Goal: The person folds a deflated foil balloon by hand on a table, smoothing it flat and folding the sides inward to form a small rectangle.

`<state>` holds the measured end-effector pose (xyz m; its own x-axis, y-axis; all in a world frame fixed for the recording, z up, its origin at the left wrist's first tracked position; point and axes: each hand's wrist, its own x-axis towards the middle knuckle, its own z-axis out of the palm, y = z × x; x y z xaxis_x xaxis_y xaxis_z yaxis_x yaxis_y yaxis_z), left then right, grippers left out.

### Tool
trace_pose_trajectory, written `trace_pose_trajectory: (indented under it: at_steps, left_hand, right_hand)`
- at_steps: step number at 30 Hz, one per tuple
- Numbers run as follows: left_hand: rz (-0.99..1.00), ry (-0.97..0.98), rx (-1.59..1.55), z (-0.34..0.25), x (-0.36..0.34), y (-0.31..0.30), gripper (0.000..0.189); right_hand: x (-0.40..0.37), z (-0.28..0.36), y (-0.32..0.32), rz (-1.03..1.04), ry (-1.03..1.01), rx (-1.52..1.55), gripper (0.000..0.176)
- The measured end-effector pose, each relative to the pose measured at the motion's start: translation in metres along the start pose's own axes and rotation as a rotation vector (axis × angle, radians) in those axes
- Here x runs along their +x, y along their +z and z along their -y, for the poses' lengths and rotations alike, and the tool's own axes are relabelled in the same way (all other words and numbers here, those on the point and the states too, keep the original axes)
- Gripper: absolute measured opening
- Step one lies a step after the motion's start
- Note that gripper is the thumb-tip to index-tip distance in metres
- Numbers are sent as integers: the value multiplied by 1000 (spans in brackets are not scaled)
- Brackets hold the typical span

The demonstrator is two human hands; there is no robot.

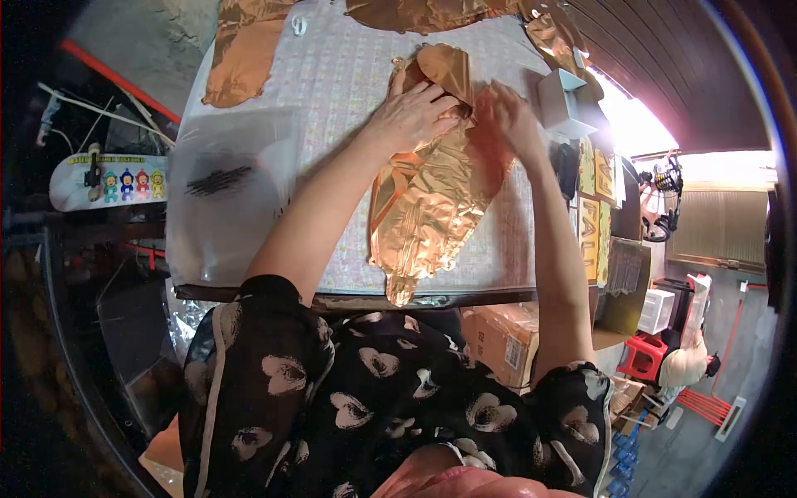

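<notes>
A flat, wrinkled copper-coloured foil balloon (432,207) lies on the table, its far end folded over into a smooth rounded flap (444,68). A narrow tab at its near end reaches the table's front edge. My left hand (408,118) rests on the far part of the foil, fingers apart and touching the folded flap. Close by on the right, my right hand (508,120) is at the foil's right edge with its fingers bent. Motion blurs it, and I cannot make out whether foil is between its fingers.
More copper foil balloons (241,70) lie along the table's far side. A clear plastic sleeve (232,216) lies at left, and a small white box (563,104) stands at right. Yellow-labelled boxes (589,241) line the right edge. A cardboard box (502,336) sits below the table's front.
</notes>
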<state>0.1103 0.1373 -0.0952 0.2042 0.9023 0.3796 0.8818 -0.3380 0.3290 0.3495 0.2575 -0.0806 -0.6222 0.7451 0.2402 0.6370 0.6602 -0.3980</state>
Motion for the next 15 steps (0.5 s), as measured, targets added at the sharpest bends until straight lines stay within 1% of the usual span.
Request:
trace_pose_trajectory:
  at_steps: [1,3,4,6,7,8,11,15]
  left_hand:
    - [30,-12,-5,0,0,-1,46]
    - [63,-19,-14,2,1,2,46]
    - [36,2,-6,4,1,4,46]
    - [12,26,0,1,1,2,46]
    - [60,12,14,0,2,0,48]
    - [107,-3,29,0,2,-2,50]
    - [68,6,34,-1,1,-2,50]
    - [85,-2,22,0,1,-1,50]
  right_hand:
    - [-18,5,7,3,-2,0,55]
    - [-52,27,18,-94,-72,-403,59]
    - [-58,35,19,-92,-68,-403,59]
    - [-61,54,18,-11,11,-462,59]
    - [-60,55,22,-54,11,-447,58]
    - [-59,53,25,-56,10,-444,58]
    - [-55,51,30,-64,-35,-494,56]
    - [-51,57,28,-44,-2,-434,57]
